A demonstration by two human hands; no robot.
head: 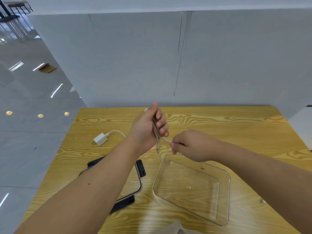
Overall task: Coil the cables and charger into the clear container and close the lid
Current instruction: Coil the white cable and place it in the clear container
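Note:
My left hand [148, 127] is raised over the table's middle, shut on a bundle of coiled cable [156, 132] whose loops hang below the palm. My right hand [194, 146] pinches the same cable's free end just right of the bundle, above the far edge of the clear container [224, 196]. The container stands open with nothing in it at the front right. Its clear lid [139, 183], with black clips, lies left of it, partly hidden under my left forearm. A white charger [100, 139] with a white cable [116, 131] lies at the table's left.
The wooden table [219, 125] ends at a grey partition wall at the back. Shiny tiled floor lies to the left, with a piece of cardboard [47, 68] on it far away.

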